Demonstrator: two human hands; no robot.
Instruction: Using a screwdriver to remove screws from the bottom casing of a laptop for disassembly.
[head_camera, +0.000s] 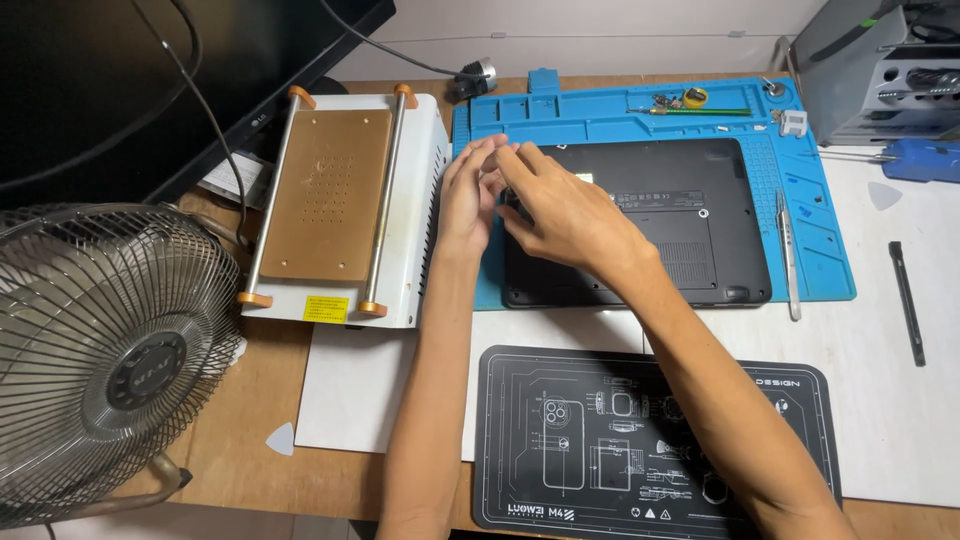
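Observation:
A black laptop (690, 215) lies bottom side up on a blue repair mat (820, 235) in the middle of the desk. Both my hands are at its left end. My left hand (468, 195) rests by the left edge with its fingers curled upward. My right hand (555, 205) reaches across the laptop's top left corner, fingers bent down onto the case. The two sets of fingertips meet there, and what they pinch, if anything, is hidden.
A white heating plate (340, 200) with a copper top stands left of the mat. A metal fan (100, 340) fills the near left. A black printed mat (560, 440) lies in front. Tweezers (788, 255), a black pry tool (907, 300) and a grey box (870, 65) sit right.

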